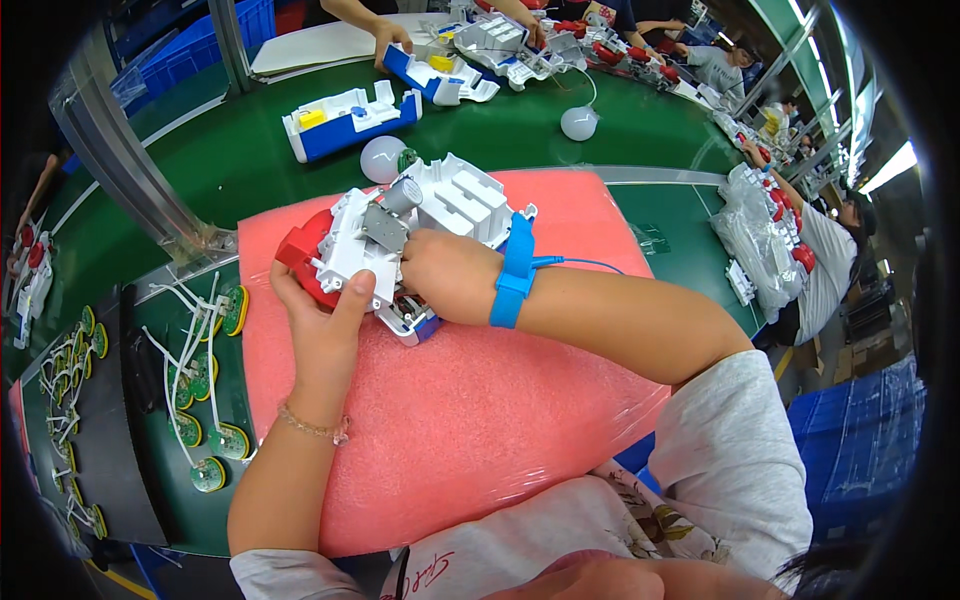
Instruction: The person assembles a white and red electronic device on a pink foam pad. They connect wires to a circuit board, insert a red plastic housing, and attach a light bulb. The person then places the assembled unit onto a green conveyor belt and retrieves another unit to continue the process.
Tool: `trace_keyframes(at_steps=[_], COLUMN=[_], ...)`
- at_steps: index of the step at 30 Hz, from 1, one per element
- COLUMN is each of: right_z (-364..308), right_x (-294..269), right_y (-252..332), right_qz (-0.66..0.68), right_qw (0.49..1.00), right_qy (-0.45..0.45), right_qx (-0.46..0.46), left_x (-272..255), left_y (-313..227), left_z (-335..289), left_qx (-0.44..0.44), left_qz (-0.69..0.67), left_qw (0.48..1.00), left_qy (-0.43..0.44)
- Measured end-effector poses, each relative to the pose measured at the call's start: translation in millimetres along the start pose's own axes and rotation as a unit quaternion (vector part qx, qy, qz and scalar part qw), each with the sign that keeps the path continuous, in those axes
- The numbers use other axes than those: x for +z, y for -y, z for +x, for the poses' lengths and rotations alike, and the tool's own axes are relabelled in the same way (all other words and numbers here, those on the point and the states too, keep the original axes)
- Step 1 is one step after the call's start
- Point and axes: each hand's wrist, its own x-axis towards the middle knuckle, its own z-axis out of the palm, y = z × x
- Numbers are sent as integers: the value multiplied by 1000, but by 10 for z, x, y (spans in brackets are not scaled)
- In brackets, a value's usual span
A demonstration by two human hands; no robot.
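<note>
A white, red and blue plastic toy housing [440,205] with a small grey motor [398,196] on top lies on a pink foam pad [480,400]. My left hand [325,320] grips its red left end from below, thumb up against the white shell. My right hand [445,275], with a blue strap on the wrist, presses down on the housing's near edge, fingers curled over a spot I cannot see.
Round green circuit boards with white wires [205,380] lie left of the pad. On the green belt [520,130] beyond are a white ball [380,157], another ball [579,122] and a blue-white housing [350,115]. Other people's hands [392,35] work at the far side; a person [825,250] stands right.
</note>
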Motion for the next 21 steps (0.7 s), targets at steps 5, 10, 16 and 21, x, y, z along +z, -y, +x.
trace_keyframes(at_steps=[5, 10, 16, 21], right_z=[50, -19, -97, -64], right_x=[-14, -39, -460, -623], right_y=[2, -14, -151, -185], right_qz=[4, 2, 141, 281], right_qw=[999, 1000, 984, 935], right_qy=[38, 13, 99, 149], right_qx=[19, 0, 42, 159], left_x=[-1, -24, -38, -19], left_y=[30, 43, 18, -8], left_z=[8, 23, 30, 18], left_qx=[-2, 11, 13, -9], left_qz=[-3, 4, -15, -24], left_qw=[1000, 1000, 1000, 1000], left_qy=[-12, -3, 1, 0])
